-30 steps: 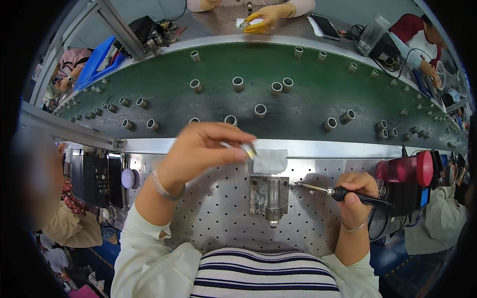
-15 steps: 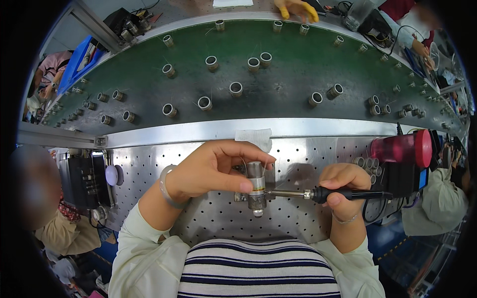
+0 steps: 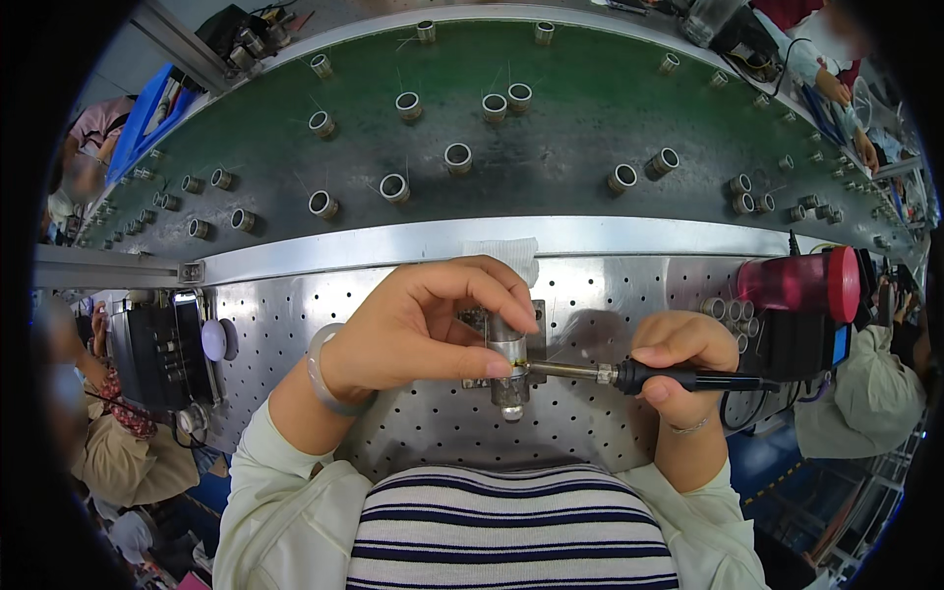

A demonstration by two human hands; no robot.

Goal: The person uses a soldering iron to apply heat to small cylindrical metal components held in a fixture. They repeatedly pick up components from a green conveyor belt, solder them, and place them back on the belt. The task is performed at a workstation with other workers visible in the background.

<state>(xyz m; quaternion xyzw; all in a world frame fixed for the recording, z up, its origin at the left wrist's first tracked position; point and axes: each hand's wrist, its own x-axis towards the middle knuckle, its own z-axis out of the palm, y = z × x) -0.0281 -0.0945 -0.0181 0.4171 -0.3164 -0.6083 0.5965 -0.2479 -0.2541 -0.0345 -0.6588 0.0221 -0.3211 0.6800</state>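
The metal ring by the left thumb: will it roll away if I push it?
Pushed sideways now, probably not: the metal ring seems to sit around a rod. Loose on its side, it would likely roll, being round. Its shiny surface might feel slippery.

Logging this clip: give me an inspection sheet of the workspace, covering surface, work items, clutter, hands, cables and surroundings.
Surface: perforated metal bench, bearing a metal fixture.
Work items: metal sleeve on the fixture; soldering iron, tip at its side, contact unclear.
Clutter: small metal rings beside a red-pink container.
Hands: left hand holds the metal sleeve, thumb against it; right hand grips the soldering iron.
Cables: black cable looping at the right.
Surroundings: green surface with scattered metal cylinders; people on both sides.
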